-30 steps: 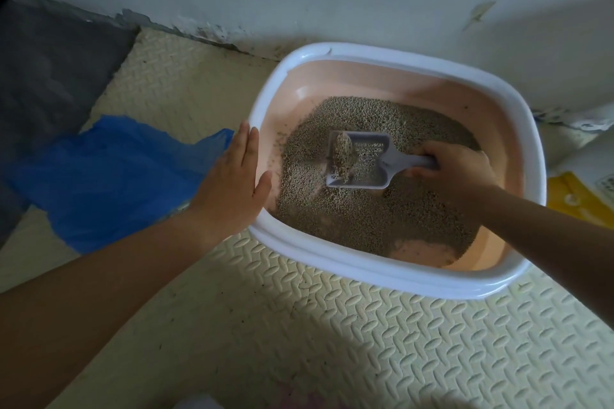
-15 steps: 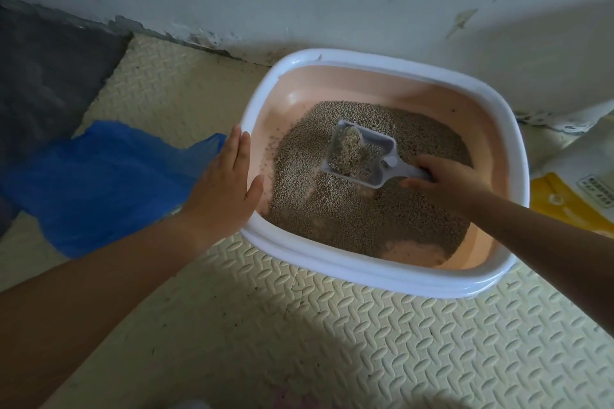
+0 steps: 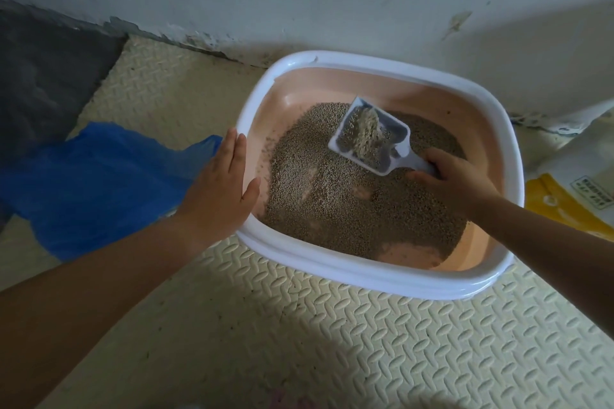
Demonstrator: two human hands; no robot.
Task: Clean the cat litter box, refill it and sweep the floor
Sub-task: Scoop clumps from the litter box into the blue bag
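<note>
head: right grip around scoop

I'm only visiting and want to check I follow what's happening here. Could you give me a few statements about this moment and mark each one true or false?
1. The right hand grips the handle of the litter scoop. True.
2. The litter scoop is empty. False: it holds a clump and loose litter.
3. The left hand lies flat against the white rim of the litter box. True.
4. The blue plastic bag lies inside the litter box. False: it lies on the foam mat, left of the box.
</note>
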